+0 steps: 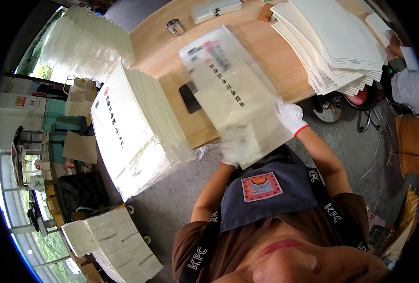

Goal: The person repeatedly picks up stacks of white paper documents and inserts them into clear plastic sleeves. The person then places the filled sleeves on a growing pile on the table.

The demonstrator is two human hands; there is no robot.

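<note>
Looks like the bagging step tbh: cream packet [247, 89] and clear plastic [265, 141] between the hands, right hand [291, 117] pinching the plastic's edge, left hand [231, 145] too blurry to tell its grip, next probably wants careful squaring-up.

White-gloved hands [291, 118], two, centre. Black phone [189, 97], one, and metal cup [175, 27], one, upper centre. Wrapped stacks [136, 125], two, left; fanned sheet stack [334, 35], one, upper right.

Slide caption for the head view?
Gloved left hand and right hand handle a printed clear plastic bag at a wooden table.
</note>
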